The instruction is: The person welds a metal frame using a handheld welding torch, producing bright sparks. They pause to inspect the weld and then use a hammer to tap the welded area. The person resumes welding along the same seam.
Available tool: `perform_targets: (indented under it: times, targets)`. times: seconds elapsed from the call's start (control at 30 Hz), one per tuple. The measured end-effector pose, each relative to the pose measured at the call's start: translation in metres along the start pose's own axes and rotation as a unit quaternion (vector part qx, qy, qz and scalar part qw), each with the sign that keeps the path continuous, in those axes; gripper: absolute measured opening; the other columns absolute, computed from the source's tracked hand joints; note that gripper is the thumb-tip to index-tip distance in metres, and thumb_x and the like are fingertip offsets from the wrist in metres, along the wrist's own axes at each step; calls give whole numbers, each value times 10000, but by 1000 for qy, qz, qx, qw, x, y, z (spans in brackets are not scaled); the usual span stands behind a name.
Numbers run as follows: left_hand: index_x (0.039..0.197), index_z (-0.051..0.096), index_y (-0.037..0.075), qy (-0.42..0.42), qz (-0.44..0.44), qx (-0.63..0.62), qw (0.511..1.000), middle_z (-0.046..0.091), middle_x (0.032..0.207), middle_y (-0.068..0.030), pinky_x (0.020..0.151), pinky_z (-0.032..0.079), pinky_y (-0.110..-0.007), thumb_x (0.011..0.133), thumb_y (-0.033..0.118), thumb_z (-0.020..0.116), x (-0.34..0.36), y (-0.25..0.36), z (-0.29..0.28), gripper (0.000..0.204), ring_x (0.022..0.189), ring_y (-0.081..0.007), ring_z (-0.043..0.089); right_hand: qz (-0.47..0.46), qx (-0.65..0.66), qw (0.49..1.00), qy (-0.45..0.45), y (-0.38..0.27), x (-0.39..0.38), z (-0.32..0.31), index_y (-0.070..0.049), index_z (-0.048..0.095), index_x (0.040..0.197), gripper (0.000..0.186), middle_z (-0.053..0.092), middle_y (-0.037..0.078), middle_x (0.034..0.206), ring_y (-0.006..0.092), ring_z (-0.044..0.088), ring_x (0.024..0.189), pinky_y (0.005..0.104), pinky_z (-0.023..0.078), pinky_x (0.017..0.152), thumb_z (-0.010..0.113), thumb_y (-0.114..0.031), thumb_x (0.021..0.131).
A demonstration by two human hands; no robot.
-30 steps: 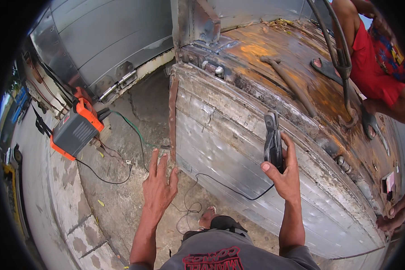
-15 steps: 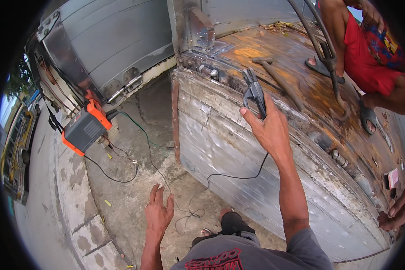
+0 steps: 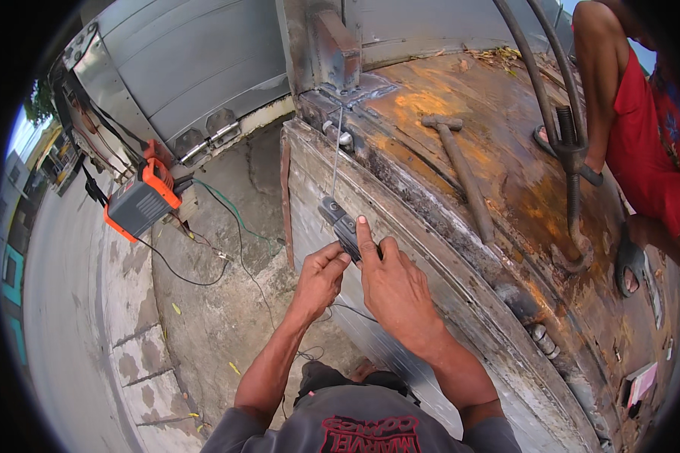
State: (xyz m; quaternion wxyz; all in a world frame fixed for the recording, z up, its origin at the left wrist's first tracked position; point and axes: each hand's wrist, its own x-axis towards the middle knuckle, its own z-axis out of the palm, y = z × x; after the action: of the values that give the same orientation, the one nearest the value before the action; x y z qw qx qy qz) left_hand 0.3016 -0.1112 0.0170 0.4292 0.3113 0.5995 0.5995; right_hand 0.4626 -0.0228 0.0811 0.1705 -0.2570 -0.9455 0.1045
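Observation:
A black welding electrode holder (image 3: 341,225) is gripped in my right hand (image 3: 400,298), with the index finger stretched along it. My left hand (image 3: 319,283) is closed, its thumb and fingers pinched at the holder's lower left side; the exact contact is partly hidden. From the jaws a thin grey welding rod (image 3: 338,155) points up to the rusty truck bed's corner. Its far end appears close to the steel post's base (image 3: 345,94); I cannot tell whether they touch. The holder's cable (image 3: 355,309) trails behind my hands. Below lies the dented grey side panel (image 3: 321,215).
A hammer (image 3: 461,177) and a heavy threaded hook with bars (image 3: 570,158) rest on the rusty bed (image 3: 521,204). A person in red shorts (image 3: 646,136) squats at right. An orange-and-grey welding machine (image 3: 140,205) sits at left, its cables crossing the concrete (image 3: 204,332).
My right hand has brought the electrode holder down and left, and a rod now shows in its jaws. My left hand has risen from below and closed at the holder. The view has shifted slightly.

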Motion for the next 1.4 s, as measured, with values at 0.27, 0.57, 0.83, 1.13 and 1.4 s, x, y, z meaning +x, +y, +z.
perform_targets:
  times: [0.27,0.57,0.83,1.13,1.4]
  targets:
    - [1440,681,-6,-25,125,-124,984,735,784,-23,419,341,-214,1141,297,586,2,35,36,436,484,-16,412,49,377,914,144,37,3,1,-18,267,1725,685,681,290,1238,306,733,896,464,571,735,556,-157,1120]
    - [1391,742,24,-67,192,-8,979,745,1292,-105,535,399,-237,1070,269,744,3,38,44,403,636,-19,510,77,281,946,142,35,-16,-38,19,421,1656,626,695,321,1328,407,733,1178,439,560,999,635,-139,1089]
    - [1447,688,-15,-59,49,-79,994,372,1763,-155,469,428,-229,1074,288,733,18,32,27,483,546,-19,511,47,215,959,177,38,2,-13,19,471,1627,604,724,261,1108,379,748,906,434,580,783,656,-105,1066]
    - [1352,751,-27,-129,11,-178,976,281,1784,-235,441,421,-220,1036,293,785,39,18,9,452,585,-36,609,37,204,961,181,41,12,-2,32,478,1617,610,725,262,1089,390,739,885,445,576,771,667,-94,1051]
    - [1250,804,-31,-137,-8,-208,969,221,1784,-287,422,460,-237,1007,225,809,40,16,7,353,1394,-310,647,49,214,961,170,37,5,-3,30,470,1621,616,718,306,1206,441,753,994,461,590,827,664,-87,1048]
